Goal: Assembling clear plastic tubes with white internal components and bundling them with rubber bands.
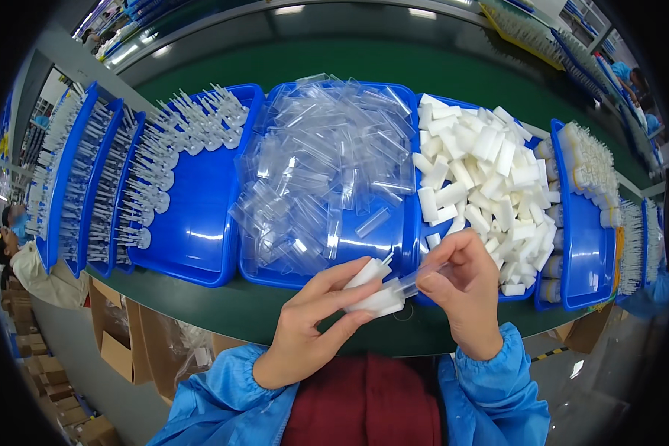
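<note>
In front of the trays, my left hand [301, 327] is closed around a white plastic piece [379, 301], its fingers on one side and thumb below. Two thin white prongs [387, 259] stick up near my left fingertips. My right hand [468, 290] pinches a clear plastic sleeve [416, 281], whose left end meets the white piece. How far the sleeve overlaps it I cannot tell. Behind my hands, a blue tray [394, 256] holds a heap of clear sleeves [320, 163]. White rectangular blocks [490, 163] are piled in the tray beside it, near my right hand.
On the left, a blue tray [201, 193] carries upright white pronged parts [201, 119], with several similar trays stacked against it. Another blue tray [591, 253] of small pale parts stands at right. Cardboard boxes [119, 334] sit below the green table [230, 316]. A person [41, 271] is at far left.
</note>
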Action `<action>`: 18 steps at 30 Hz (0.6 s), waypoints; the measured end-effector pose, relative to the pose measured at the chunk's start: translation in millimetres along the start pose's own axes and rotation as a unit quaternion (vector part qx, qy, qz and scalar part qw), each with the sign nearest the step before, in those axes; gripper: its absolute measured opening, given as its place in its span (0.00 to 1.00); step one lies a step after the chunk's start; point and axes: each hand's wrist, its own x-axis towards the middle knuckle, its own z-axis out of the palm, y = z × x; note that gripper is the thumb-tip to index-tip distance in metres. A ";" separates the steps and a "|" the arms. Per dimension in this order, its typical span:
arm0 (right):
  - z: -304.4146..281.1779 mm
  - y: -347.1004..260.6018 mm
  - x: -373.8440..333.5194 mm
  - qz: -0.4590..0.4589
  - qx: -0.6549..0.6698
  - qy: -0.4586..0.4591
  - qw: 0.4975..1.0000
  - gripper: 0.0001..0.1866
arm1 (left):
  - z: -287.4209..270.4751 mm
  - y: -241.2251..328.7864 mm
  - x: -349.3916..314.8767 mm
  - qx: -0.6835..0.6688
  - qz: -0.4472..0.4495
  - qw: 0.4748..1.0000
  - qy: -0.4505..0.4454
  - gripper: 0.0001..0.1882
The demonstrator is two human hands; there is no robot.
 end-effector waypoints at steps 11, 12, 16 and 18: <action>5.8 39.0 -9.7 -0.235 -0.091 0.064 0.966 0.22 | 12.3 -4.0 -2.4 -0.016 -0.034 0.999 0.008 0.18; 4.4 40.1 -9.5 -0.250 -0.122 0.061 0.959 0.22 | 11.9 -5.0 -2.2 -0.003 -0.023 1.000 0.005 0.17; 3.4 27.4 -10.3 -0.119 -0.100 0.047 0.987 0.20 | 12.1 -6.5 -2.2 -0.005 -0.024 1.000 0.015 0.16; 1.7 17.3 -7.4 -0.004 -0.060 0.019 0.998 0.19 | 15.4 -8.6 -4.4 -0.008 -0.021 0.999 0.027 0.16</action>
